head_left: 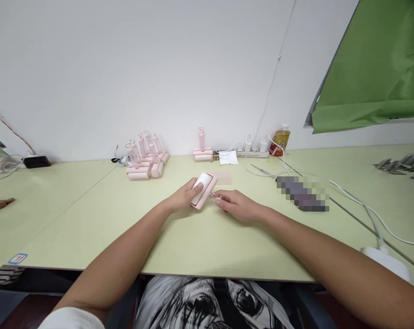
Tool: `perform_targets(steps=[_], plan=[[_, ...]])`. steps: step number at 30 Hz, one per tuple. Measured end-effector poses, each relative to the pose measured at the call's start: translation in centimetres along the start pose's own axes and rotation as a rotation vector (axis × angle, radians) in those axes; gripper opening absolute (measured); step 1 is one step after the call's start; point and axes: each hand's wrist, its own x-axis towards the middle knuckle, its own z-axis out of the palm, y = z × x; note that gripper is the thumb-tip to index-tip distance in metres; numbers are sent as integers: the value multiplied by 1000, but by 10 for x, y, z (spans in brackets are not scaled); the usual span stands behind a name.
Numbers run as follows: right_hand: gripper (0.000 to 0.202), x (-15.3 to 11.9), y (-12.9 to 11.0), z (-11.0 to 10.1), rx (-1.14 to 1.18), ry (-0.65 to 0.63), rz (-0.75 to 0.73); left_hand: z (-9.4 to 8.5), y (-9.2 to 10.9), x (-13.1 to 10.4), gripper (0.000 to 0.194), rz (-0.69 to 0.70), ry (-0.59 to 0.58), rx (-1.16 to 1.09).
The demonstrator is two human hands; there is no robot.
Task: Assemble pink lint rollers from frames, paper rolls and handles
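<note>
A pink and white lint roller (202,189) is held tilted above the table, in front of me. My left hand (186,195) grips its roller head, with the thumb lying across the white roll. On the other side, my right hand (239,204) has its fingers closed around the clear handle (215,196), most of which they hide. Just behind the roller, a pale pink flat rectangle (223,177) shows on the table.
Several similar lint rollers (147,157) stand grouped at the back left, and another (202,151) by the wall. Nearby are a power strip (253,154), white paper (228,157) and a bottle (280,140). Cables and a pixelated dark object (303,194) lie right.
</note>
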Motion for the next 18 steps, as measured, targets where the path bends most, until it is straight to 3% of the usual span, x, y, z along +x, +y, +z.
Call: perform_targets(steps=[4,10,12,14,16,18], plan=[[31,0,-1,1,16,15,-10,-8,-3,7,63,8,133,-174],[31,1,-1,0,-5,21,-33,-34,-11,25,69,-34,649,-422],[30,1,-5,0,-23,0,-51,-30,-10,24,67,-27,712,-411],[30,2,-10,-1,-50,-39,-78,-15,-8,19,66,-4,598,-349],[30,2,-14,-2,-68,-79,-98,5,-3,14,68,22,318,-294],[29,1,-15,-3,-69,-84,-104,20,3,10,72,14,180,-321]])
